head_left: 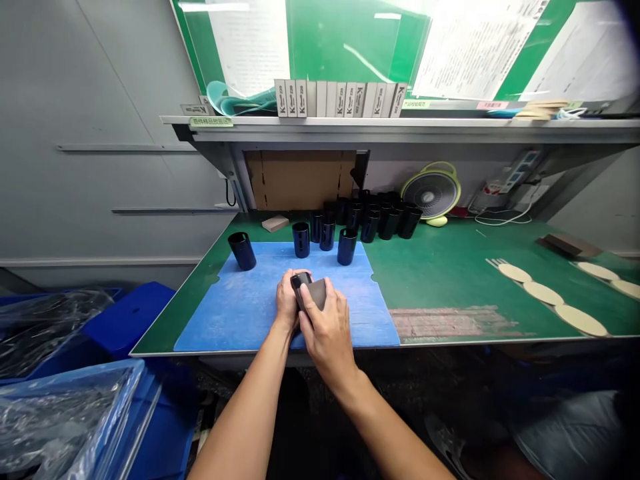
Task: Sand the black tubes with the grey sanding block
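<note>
Held item: dark tube (301,287), gripped over the blue mat (240,313) on the bench (440,280). My left hand (287,300) is cupping the tube, fingers closed; my right hand (327,331) is pressing a grey pad (317,295) against it. Nearby: standing tubes (301,240), upright on the mat. Risk: a slipping grip could drop the tube and topple them.

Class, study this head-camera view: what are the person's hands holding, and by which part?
The left hand and right hand grip a dark cylindrical tube around its side, over a grey pad pressed against it.
</note>
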The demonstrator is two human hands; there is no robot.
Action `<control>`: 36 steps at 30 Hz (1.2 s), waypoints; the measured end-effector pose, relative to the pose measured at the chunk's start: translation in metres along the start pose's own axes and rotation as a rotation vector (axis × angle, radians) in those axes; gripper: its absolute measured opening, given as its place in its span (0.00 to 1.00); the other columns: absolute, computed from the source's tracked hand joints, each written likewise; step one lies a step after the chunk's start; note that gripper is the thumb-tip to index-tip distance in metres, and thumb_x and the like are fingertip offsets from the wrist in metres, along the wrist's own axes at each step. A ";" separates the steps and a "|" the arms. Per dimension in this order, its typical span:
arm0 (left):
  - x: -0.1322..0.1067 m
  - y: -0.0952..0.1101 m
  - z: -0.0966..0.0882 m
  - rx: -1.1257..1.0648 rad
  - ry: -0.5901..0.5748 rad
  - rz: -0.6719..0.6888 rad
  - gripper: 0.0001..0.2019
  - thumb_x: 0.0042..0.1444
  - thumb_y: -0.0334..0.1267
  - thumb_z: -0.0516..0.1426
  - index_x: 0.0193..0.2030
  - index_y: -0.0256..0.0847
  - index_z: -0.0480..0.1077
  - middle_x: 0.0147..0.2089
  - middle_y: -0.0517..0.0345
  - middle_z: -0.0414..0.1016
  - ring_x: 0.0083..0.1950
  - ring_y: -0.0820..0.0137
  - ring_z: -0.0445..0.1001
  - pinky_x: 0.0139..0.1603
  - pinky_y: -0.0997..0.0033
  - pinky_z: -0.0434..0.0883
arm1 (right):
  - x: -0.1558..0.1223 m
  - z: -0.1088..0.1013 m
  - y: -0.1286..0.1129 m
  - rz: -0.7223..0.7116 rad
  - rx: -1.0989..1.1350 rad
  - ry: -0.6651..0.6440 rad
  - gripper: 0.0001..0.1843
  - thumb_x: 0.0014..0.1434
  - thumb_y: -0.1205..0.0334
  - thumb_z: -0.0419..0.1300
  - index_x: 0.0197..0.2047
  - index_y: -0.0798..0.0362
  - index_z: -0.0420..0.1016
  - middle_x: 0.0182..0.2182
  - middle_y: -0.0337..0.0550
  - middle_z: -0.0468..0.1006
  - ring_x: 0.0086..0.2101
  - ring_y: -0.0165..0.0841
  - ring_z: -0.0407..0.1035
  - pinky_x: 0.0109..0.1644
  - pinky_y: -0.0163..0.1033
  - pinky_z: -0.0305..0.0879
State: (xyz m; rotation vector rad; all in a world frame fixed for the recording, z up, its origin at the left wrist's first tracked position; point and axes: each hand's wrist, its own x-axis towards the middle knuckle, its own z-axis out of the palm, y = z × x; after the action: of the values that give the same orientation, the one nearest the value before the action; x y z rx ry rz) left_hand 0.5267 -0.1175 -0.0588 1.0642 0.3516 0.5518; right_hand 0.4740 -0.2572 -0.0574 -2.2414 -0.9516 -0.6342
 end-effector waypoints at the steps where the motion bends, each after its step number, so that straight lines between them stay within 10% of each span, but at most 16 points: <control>1: 0.000 0.000 0.000 -0.005 -0.014 -0.002 0.20 0.61 0.51 0.50 0.35 0.37 0.75 0.28 0.55 0.77 0.27 0.68 0.75 0.31 0.70 0.72 | 0.002 0.000 0.002 -0.019 0.008 -0.008 0.30 0.70 0.64 0.54 0.73 0.44 0.58 0.70 0.59 0.50 0.63 0.53 0.54 0.60 0.61 0.63; 9: -0.002 0.001 0.000 0.080 0.145 0.069 0.17 0.58 0.51 0.55 0.33 0.38 0.76 0.31 0.55 0.79 0.33 0.66 0.76 0.36 0.70 0.72 | 0.023 0.012 0.006 -0.012 -0.003 0.047 0.28 0.70 0.64 0.53 0.72 0.47 0.61 0.69 0.62 0.51 0.63 0.55 0.55 0.60 0.62 0.62; 22: 0.002 -0.002 -0.004 0.007 -0.004 -0.010 0.21 0.60 0.53 0.52 0.35 0.38 0.76 0.28 0.55 0.77 0.30 0.65 0.76 0.35 0.66 0.73 | 0.016 0.013 0.002 -0.060 -0.032 0.034 0.30 0.69 0.68 0.52 0.73 0.47 0.58 0.71 0.64 0.47 0.65 0.56 0.52 0.58 0.61 0.63; 27: 0.005 -0.004 -0.008 0.101 0.163 0.090 0.13 0.56 0.49 0.58 0.31 0.41 0.75 0.32 0.54 0.79 0.38 0.63 0.77 0.41 0.68 0.74 | 0.029 0.015 0.000 0.010 -0.055 0.019 0.27 0.71 0.64 0.51 0.72 0.46 0.60 0.69 0.65 0.52 0.63 0.57 0.55 0.57 0.64 0.63; 32: 0.003 -0.004 -0.005 0.011 0.004 -0.010 0.21 0.59 0.54 0.52 0.35 0.38 0.76 0.28 0.54 0.77 0.31 0.63 0.77 0.35 0.65 0.74 | 0.019 0.014 0.002 -0.023 -0.042 0.049 0.31 0.69 0.68 0.52 0.73 0.47 0.58 0.71 0.64 0.46 0.65 0.56 0.51 0.58 0.61 0.63; 36: 0.001 -0.005 -0.004 0.040 0.128 0.052 0.16 0.55 0.52 0.58 0.35 0.39 0.75 0.33 0.56 0.79 0.35 0.66 0.77 0.41 0.69 0.74 | 0.031 0.016 0.002 0.036 -0.044 0.023 0.28 0.70 0.63 0.52 0.72 0.47 0.61 0.69 0.65 0.52 0.63 0.57 0.56 0.57 0.63 0.64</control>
State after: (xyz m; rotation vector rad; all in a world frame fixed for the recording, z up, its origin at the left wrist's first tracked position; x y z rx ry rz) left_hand 0.5265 -0.1153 -0.0648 1.0810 0.4496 0.6640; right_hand 0.4983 -0.2332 -0.0495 -2.2804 -0.8917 -0.6692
